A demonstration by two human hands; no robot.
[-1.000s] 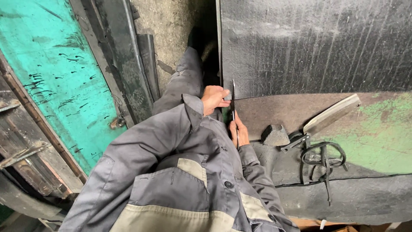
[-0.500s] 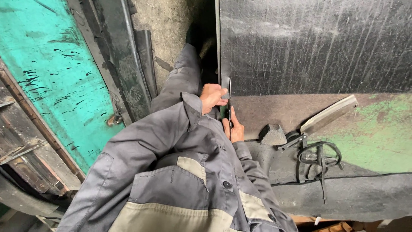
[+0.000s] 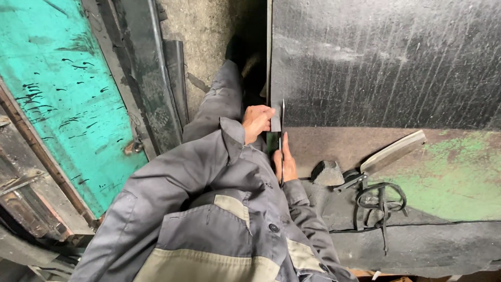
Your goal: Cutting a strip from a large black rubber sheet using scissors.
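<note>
Carefully pinching a narrow dark rubber strip [image 3: 275, 124] with left hand [image 3: 257, 121], fingers clamped.
Risking a cut: right hand [image 3: 286, 163], fingers together, pressing at six o'clock beside thin metal blade [image 3: 282, 137].

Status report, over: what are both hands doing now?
Left hand grips edge of black sheet. Right hand holds thin blade upright along that edge. Cleaver lies right, apart.

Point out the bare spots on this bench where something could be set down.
Free: the green patch right of the black strap loop, and the brown strip between the black sheet and the cleaver. Crowded: the bench edge by both hands, left hand and right hand, and around the dark block.
</note>
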